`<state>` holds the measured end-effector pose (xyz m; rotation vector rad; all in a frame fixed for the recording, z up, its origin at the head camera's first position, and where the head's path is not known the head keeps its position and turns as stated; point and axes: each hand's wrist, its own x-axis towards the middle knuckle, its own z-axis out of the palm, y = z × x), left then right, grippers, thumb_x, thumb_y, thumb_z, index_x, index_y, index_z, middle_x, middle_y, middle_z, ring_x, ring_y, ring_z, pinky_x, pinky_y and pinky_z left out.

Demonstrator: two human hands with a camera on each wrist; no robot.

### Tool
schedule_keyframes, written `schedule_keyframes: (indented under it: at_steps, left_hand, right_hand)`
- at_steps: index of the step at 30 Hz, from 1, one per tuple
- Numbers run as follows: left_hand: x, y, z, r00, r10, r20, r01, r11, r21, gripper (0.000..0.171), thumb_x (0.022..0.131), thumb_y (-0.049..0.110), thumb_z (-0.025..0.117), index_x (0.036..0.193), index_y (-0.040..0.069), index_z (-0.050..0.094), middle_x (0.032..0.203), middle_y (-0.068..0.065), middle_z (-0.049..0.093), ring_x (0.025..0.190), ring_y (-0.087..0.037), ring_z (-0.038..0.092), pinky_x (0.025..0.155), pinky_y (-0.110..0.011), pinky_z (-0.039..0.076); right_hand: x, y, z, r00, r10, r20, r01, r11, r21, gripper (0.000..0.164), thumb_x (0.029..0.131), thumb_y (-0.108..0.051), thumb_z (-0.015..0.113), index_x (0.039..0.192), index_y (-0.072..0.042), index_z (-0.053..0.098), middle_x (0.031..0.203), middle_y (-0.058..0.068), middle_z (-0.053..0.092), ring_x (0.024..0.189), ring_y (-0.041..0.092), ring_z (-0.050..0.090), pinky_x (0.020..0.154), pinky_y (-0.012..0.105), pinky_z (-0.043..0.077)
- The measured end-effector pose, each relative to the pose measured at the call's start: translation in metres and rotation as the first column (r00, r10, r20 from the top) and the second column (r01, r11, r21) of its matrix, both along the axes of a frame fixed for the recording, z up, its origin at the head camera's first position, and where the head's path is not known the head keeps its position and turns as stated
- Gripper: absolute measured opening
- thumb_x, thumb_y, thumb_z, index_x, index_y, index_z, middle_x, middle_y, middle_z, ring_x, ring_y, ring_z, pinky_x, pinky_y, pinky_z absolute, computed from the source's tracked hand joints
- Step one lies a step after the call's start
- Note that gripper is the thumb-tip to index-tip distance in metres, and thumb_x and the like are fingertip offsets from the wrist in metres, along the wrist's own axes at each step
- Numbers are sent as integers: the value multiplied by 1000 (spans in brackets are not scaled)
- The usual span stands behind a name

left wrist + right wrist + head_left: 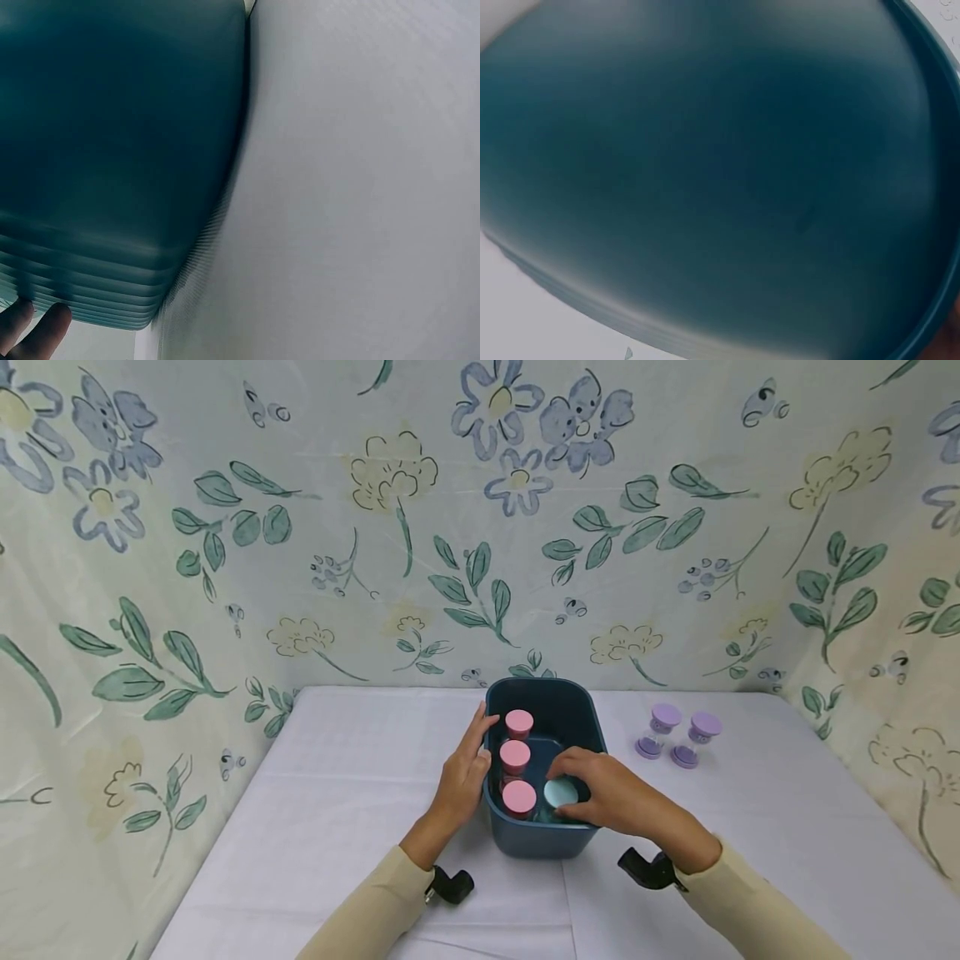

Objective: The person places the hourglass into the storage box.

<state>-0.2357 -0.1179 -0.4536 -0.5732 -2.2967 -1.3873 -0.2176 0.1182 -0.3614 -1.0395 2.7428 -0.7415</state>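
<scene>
A dark blue plastic bin (543, 842) stands on the table. Three pink-capped hourglasses (515, 753) are in a row along its left inside. My right hand (611, 789) reaches over the right rim and grips a light teal hourglass (560, 792) inside the bin, near the front, between thumb and fingers. Only its round top shows well. My left hand (459, 777) rests against the bin's left side with fingers extended. In the left wrist view, two fingertips (52, 319) are at the ribbed part of the bin wall. The right wrist view is filled by the bin's outer wall (705, 172).
Two purple hourglasses (703, 727) stand upright on the table right of the bin. A white cloth (360, 793) covers the table. Behind and at the sides hangs a floral curtain (420, 527). Black wrist cameras (647, 868) sit on both wrists.
</scene>
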Motion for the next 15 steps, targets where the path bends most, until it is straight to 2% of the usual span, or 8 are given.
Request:
schedule_keyframes:
  at_steps: [4, 11, 15]
  left_hand:
    - [0, 0, 0, 1000, 1, 7, -1, 1000, 0, 52, 101, 36, 24, 149, 17, 35, 161, 0, 17, 145, -13, 20, 112, -47, 27]
    - [0, 0, -1, 1000, -2, 9, 2, 1000, -1, 50, 101, 27, 28, 149, 17, 35, 161, 2, 16, 145, -15, 20, 111, -47, 28]
    - [0, 0, -1, 1000, 1, 10, -1, 1000, -2, 51, 102, 32, 26, 149, 17, 35, 161, 3, 16, 145, -13, 20, 111, -46, 28]
  right_hand:
    - [0, -1, 0, 1000, 5, -27, -4, 1000, 19, 31, 77, -16, 81, 105, -10, 69, 119, 6, 59, 106, 25, 57, 87, 39, 54]
    - [0, -4, 0, 1000, -29, -6, 29, 998, 56, 30, 76, -18, 82, 103, -12, 71, 134, 12, 53, 121, 35, 51, 94, 47, 50]
    - [0, -5, 0, 999, -41, -11, 42, 996, 79, 29, 75, -20, 82, 103, -15, 72, 137, 11, 52, 124, 36, 48, 96, 52, 47]
